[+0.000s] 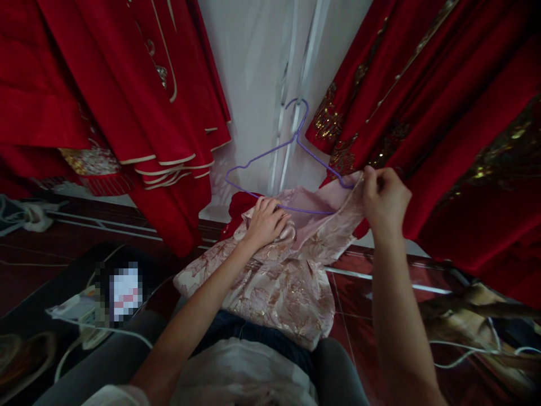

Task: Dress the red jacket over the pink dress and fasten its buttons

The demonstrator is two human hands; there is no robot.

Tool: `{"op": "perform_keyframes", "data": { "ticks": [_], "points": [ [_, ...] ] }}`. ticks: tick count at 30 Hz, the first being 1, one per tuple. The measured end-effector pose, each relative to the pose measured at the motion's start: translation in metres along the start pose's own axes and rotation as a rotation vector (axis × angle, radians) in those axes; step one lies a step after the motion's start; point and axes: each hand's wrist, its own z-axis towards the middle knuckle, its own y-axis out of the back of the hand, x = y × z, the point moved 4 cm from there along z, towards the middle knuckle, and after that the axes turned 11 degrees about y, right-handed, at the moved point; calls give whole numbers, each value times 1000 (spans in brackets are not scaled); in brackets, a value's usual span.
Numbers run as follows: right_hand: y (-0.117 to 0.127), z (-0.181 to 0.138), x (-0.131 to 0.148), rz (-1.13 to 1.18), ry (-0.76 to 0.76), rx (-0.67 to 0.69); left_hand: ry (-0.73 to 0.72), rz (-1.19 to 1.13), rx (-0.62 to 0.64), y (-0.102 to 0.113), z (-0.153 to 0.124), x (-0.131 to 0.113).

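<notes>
A pale pink brocade dress point(279, 293) with a shiny floral pattern lies across my lap, its pink lining showing at the opening. A purple wire hanger point(297, 134) stands upright in that opening, hook upward. One end of the hanger is inside the shoulder on the right; the other end is bare on the left. My right hand point(385, 197) is closed, pinching the dress's shoulder edge beside the hanger's end. With fingers curled over gathered fabric, my left hand point(267, 223) grips the dress near the hanger's bottom bar. Whether it also holds the bar is unclear.
Red garments point(164, 124) with pale trim hang at the left. More red garments point(426, 113) with gold sequins hang at the right. Metal rails point(283, 146) run up the pale wall between them. A white cable point(114, 330) crosses at lower left.
</notes>
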Motion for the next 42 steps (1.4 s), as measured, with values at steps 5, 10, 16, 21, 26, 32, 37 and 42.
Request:
{"op": "perform_keyframes", "data": {
  "ticks": [5,10,16,21,26,32,37,42],
  "points": [
    [-46,-7,22,54,186,8,100,-94,-17,5,1,-17],
    [-71,-20,0,117,115,55,106,-123,11,19,-2,-15],
    [-63,-17,-9,152,100,91,99,-373,74,26,10,1],
    [-49,-3,-15,201,103,71,400,-670,-54,53,32,69],
    [-43,3,-16,219,111,92,471,-552,-182,91,37,145],
    [-46,1,-17,254,83,105,626,-541,-346,99,16,186],
    [-46,2,-19,271,63,118,646,-668,-306,92,13,193],
    [-36,5,-14,171,129,87,617,-688,-270,98,16,185]
  ]
}}
